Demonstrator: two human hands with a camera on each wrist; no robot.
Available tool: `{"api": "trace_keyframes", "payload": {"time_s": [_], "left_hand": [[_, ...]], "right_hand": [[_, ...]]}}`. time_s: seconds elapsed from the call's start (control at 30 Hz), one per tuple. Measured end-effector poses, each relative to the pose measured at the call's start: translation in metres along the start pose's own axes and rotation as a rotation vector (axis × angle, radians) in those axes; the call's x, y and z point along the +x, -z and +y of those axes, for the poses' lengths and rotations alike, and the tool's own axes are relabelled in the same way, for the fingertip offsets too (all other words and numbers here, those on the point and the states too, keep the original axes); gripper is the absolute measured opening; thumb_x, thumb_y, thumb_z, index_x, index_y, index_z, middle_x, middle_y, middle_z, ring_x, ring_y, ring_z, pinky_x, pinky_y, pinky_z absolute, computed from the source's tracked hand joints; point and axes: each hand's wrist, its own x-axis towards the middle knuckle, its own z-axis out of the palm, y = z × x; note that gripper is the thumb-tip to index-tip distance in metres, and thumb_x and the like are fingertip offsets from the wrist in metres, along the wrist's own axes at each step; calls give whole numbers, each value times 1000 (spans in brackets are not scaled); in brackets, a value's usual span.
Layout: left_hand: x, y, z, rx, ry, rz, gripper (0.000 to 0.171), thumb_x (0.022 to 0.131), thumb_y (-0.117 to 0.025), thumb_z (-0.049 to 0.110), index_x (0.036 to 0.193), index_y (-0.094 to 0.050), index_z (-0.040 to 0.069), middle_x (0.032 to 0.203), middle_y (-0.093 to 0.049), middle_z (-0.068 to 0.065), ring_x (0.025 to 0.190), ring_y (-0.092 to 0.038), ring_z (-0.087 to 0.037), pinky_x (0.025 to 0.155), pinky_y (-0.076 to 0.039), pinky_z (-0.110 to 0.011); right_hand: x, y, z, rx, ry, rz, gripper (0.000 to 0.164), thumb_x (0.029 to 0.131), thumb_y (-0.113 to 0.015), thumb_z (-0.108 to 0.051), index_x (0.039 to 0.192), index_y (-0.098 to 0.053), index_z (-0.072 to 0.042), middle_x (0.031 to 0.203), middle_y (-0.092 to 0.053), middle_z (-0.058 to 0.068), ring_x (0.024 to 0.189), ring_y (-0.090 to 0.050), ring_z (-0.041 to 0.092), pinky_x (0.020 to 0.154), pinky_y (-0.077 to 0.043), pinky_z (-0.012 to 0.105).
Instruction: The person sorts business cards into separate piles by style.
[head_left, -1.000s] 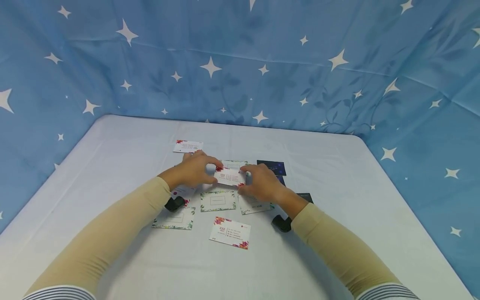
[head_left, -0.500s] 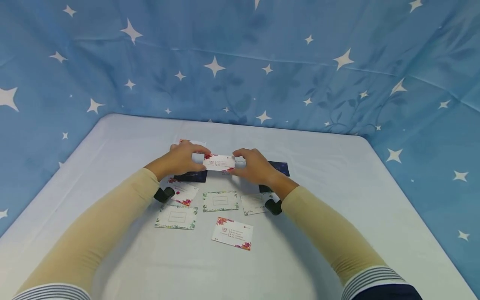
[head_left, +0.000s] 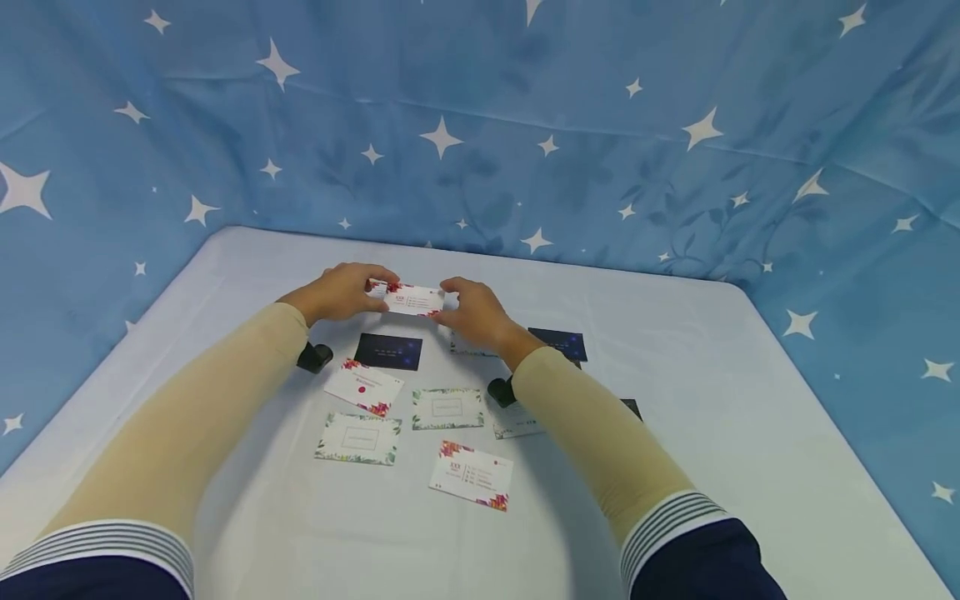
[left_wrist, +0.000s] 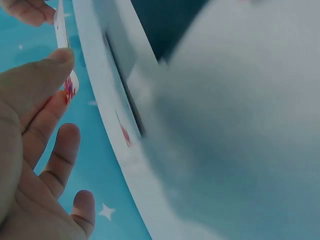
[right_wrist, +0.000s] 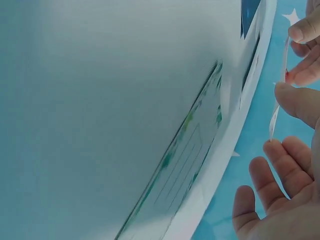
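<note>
A white business card with red floral corners is held up off the table between both hands. My left hand pinches its left end between thumb and fingers. At the right end, my right hand does the same. In the left wrist view the card appears almost edge-on, the other fingers spread below it. Just behind it, another red-flowered card is mostly hidden. A dark blue card lies below the left hand, and a leaf-bordered card is partly covered by the right hand.
Nearer on the white table lie a tilted red-flowered card, leaf-bordered cards and a front red-flowered card. To the right are a dark blue card and a black card's corner. A starry blue curtain backs the table.
Both hands have carried the red-flowered card left and toward the far side of the table. The dark blue card on the left has come into full view.
</note>
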Motion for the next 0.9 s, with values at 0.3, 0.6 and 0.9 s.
{"api": "trace_keyframes", "payload": {"time_s": [0.3, 0.6, 0.9], "left_hand": [[5, 5, -17, 55, 40, 2, 47, 83, -63, 29, 128, -49, 23, 125, -49, -7, 101, -46, -26, 83, -21, -49], [10, 3, -27, 67, 87, -17, 45, 84, -62, 24, 127, -50, 20, 133, -43, -10, 123, -32, -32, 90, -16, -57], [12, 2, -34, 94, 81, -11, 45, 84, -62, 24, 126, -50, 21, 132, -44, -8, 122, -34, -31, 87, -18, -54]], "right_hand": [[29, -11, -10, -49, -12, -14, 57, 82, -63, -38, 132, -43, -18, 130, -46, -3, 121, -37, 16, 98, -28, 34], [43, -20, -20, -125, -29, -54, 53, 84, -61, -33, 132, -43, -19, 131, -45, -2, 121, -37, 16, 98, -28, 35], [50, -25, -23, -129, -68, -86, 51, 86, -58, -29, 133, -42, -19, 133, -43, -1, 123, -34, 17, 100, -26, 36]]}}
